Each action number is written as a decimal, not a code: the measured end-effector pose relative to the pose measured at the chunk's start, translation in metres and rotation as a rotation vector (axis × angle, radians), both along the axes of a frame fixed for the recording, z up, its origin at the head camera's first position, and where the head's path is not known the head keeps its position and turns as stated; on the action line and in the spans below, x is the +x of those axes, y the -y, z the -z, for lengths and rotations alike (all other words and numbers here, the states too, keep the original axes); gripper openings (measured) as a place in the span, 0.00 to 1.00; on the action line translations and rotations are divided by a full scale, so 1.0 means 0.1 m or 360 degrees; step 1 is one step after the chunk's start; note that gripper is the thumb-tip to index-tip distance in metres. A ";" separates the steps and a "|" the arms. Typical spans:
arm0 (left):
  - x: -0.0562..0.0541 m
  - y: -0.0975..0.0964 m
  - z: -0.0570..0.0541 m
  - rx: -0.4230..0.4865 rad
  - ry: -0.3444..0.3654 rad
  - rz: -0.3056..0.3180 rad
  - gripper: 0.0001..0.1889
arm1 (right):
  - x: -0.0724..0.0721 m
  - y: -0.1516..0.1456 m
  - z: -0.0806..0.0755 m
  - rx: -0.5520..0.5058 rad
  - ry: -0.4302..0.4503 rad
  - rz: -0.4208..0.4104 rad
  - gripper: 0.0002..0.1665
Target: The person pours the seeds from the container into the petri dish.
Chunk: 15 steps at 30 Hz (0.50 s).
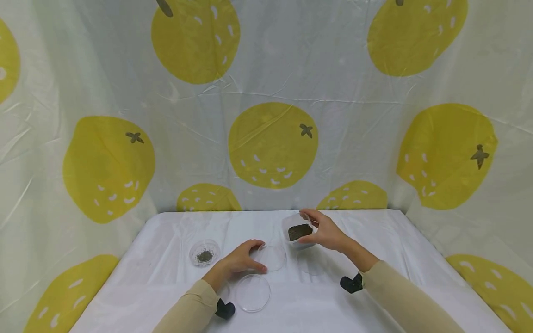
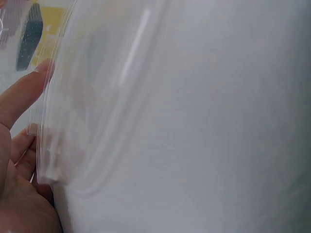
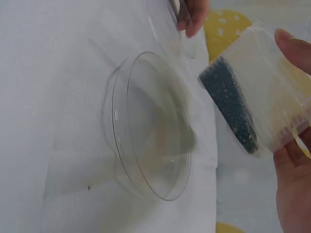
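Observation:
My left hand (image 1: pixel 243 257) holds a clear petri dish (image 1: pixel 275 258) by its rim, thumb and fingers on either side. That dish fills much of the left wrist view, with the hand (image 2: pixel 19 160) at its left edge. My right hand (image 1: pixel 326 233) grips a clear square plastic tub (image 1: pixel 291 226) above the table. Dark granular soil (image 1: pixel 300 231) lies in the tub, which is tilted; in the right wrist view the soil (image 3: pixel 228 104) is heaped toward one end. Below the right hand, another clear petri dish (image 3: pixel 153 126) rests on the white cloth.
A petri dish with a small heap of dark grains (image 1: pixel 204 255) stands at the left. Nearer the front lies a clear round dish (image 1: pixel 252 310), with another partly hidden by the left forearm. A lemon-print curtain (image 1: pixel 270 92) hangs behind the table.

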State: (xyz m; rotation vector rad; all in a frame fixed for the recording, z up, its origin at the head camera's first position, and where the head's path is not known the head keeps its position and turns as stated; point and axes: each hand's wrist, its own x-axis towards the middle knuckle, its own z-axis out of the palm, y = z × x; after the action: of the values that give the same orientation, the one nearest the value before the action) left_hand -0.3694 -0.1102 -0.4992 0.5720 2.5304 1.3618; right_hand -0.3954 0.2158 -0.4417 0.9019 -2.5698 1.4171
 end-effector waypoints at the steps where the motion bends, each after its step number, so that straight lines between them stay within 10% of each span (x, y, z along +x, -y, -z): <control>1: 0.00 0.00 0.00 0.0001 -0.0009 0.0003 0.43 | 0.00 0.03 0.00 0.0005 -0.0034 0.0000 0.53; 15: 0.00 -0.01 -0.03 -0.0054 0.0010 -0.0006 0.42 | 0.00 0.39 0.06 0.0397 -0.0355 0.0045 0.55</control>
State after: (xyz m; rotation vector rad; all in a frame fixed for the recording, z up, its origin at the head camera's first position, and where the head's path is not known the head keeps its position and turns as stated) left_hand -0.3690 -0.1096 -0.4960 0.5558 2.5460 1.3172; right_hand -0.3959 0.1766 -0.4475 0.9865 -2.6106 0.9405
